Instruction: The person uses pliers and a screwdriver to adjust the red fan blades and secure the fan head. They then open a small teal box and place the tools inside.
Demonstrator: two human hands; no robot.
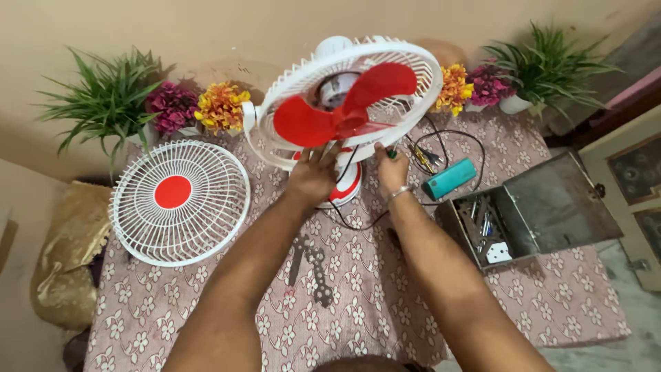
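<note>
Uncaged white table fan (344, 110), red blades, tilted, upright mid-table

A plain beige wall (206, 27) is seen behind the bench (385, 303), which is covered by a mauve cloth printed with white flowers. Along the wall, green spiky plants (103, 96) and (551, 65) are set at either end, with purple and orange flower bunches (220, 107) between them. A gold-coloured cushion (62, 262) is seen at the left. At the right, a cream cabinet door (630, 193) and pale marbled floor (620, 355) are shown. Soft, even light is cast.
</note>
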